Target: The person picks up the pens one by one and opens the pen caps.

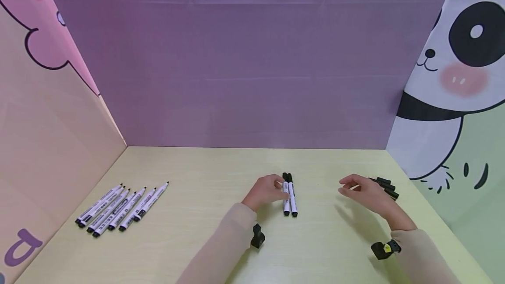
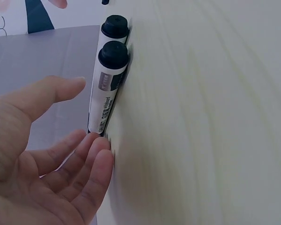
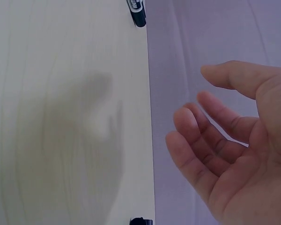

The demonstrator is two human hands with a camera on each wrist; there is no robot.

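Note:
Two white markers with black ends lie side by side mid-table, a left one and a right one. My left hand is beside the left marker, its fingertips close to the barrel. The left wrist view shows that thumb apart from the marker, with the fingers loosely bent near its far end; whether they touch it I cannot tell. My right hand hovers over the table to the right, fingers loosely bent, holding nothing. Black marker caps lie just beyond it, partly hidden by the hand.
Several white markers without caps lie slantwise in a row on the left of the table. A purple wall closes off the back. Printed side panels stand left and right.

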